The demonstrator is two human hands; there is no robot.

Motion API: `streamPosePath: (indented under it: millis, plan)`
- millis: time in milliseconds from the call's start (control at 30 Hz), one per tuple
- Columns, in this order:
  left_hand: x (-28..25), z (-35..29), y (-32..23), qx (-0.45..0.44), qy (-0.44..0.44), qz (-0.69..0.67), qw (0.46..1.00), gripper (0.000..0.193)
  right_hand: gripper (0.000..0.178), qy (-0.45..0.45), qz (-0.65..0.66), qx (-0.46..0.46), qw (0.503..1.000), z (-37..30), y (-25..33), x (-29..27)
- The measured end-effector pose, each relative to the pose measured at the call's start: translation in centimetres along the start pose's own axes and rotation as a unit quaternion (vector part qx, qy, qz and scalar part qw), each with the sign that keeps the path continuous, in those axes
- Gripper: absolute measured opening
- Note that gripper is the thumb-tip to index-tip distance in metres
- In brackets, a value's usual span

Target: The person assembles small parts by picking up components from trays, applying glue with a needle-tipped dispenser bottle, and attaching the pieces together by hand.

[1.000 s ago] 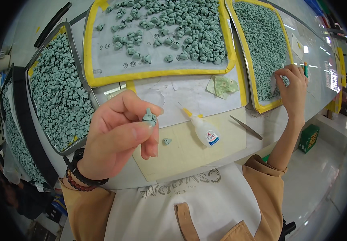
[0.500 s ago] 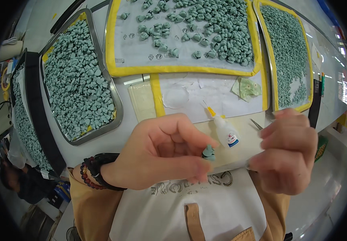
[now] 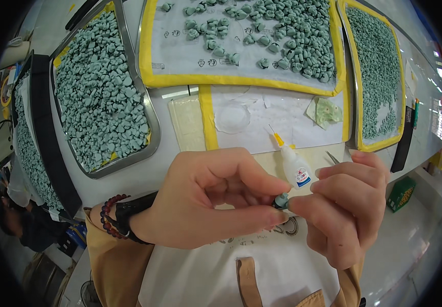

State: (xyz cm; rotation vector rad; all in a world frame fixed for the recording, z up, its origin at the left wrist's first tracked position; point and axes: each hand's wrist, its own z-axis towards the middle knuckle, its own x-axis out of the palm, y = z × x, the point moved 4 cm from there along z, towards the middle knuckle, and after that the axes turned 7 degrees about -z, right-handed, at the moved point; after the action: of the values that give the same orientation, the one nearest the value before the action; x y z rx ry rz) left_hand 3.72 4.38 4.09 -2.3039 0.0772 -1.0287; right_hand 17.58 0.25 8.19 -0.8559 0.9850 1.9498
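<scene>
Over the front edge of the bench (image 3: 136,183), the piece (image 3: 281,201) pinched by the left hand (image 3: 193,204) has been met by the right hand (image 3: 341,212), grip unclear, allowing two-handed work.

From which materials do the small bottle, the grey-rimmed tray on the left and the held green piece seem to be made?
Small bottle: probably plastic, milky white and smooth. Grey-rimmed tray: likely metal; its rim shines. Held green piece: perhaps plastic or resin, fairly matte, but too covered to be sure.
</scene>
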Motion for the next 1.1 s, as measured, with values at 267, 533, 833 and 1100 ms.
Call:
streamPosePath:
  millis: [267,533,833,1100]
  plan:
    - [-0.1,0.1,-0.4,0.116,0.017,0.122,0.986,0.03,0.012,-0.011,-0.044,0.014,0.999,0.2,0.5,-0.2]
    - [0.2,0.0,-1.4,0.242,0.095,0.263,0.929,0.029,0.015,0.032,0.033,0.029,0.999,1.0,0.2,-0.7]
    - [0.9,0.1,-1.9,0.214,0.208,0.25,0.921,0.028,0.02,-0.01,0.206,0.031,0.978,0.3,-0.7,-0.3]
    - [0.8,-0.2,-1.6,0.287,0.179,0.229,0.913,0.024,0.029,-0.006,0.236,0.006,0.972,0.3,-1.3,0.2]
